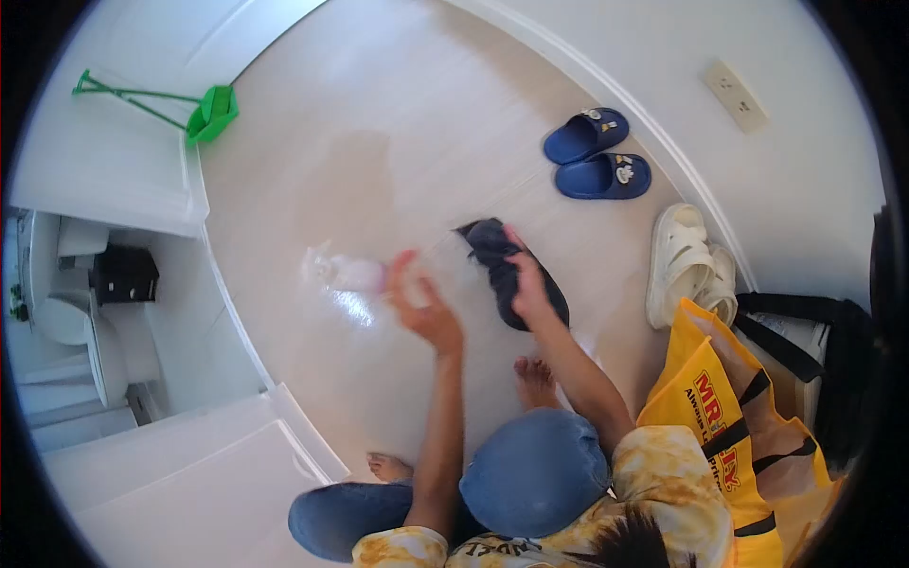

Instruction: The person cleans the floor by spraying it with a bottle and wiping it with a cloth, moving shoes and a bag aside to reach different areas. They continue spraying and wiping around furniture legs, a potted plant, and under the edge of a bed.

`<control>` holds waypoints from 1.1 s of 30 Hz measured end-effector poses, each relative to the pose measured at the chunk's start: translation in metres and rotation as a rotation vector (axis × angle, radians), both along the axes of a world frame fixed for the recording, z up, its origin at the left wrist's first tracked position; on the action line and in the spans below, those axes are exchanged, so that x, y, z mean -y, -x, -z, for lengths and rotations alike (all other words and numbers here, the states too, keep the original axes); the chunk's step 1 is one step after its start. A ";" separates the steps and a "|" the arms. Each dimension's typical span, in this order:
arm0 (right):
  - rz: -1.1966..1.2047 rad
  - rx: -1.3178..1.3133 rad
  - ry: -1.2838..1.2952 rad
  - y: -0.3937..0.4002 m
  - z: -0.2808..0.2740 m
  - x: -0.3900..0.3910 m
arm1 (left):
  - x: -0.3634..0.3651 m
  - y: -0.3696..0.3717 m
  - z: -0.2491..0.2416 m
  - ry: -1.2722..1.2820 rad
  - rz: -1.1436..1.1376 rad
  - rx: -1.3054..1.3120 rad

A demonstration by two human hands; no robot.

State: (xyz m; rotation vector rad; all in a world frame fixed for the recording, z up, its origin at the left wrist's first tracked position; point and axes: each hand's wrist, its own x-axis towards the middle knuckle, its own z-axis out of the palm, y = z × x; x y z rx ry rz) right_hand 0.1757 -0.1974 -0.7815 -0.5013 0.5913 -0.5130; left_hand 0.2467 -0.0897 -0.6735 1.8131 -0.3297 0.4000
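Observation:
My left hand [428, 310] reaches over the floor, blurred, with its thumb and fingers apart. Just beyond its fingertips lies a small whitish, see-through object with a pinkish end [355, 274], shaped somewhat like a bottle and smeared by motion. Closed over a soft black bundle [542, 295] is my right hand [530, 287], its thumb side upward. The bundle is narrow and pointed at its far end and wider toward my foot. I cannot tell what kind of thing it is.
Blue clogs [603, 176] and white sandals [678, 267] stand along the right wall. A yellow shopping bag [689, 371] and a black bag [849, 364] are at my right. A green dustpan [212, 115] leans at the far left. The left doorway shows a toilet [68, 320].

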 end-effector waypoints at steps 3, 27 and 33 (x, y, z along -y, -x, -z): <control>-0.028 0.162 -0.110 0.044 -0.034 0.024 | -0.059 -0.052 -0.009 0.097 -0.237 -0.006; -0.340 -0.229 2.165 -0.428 0.073 -0.027 | -0.166 -0.120 0.014 0.041 -0.188 -0.268; -0.899 0.353 2.070 -0.198 0.057 -0.175 | -0.245 -0.104 -0.062 -0.009 -0.250 -0.461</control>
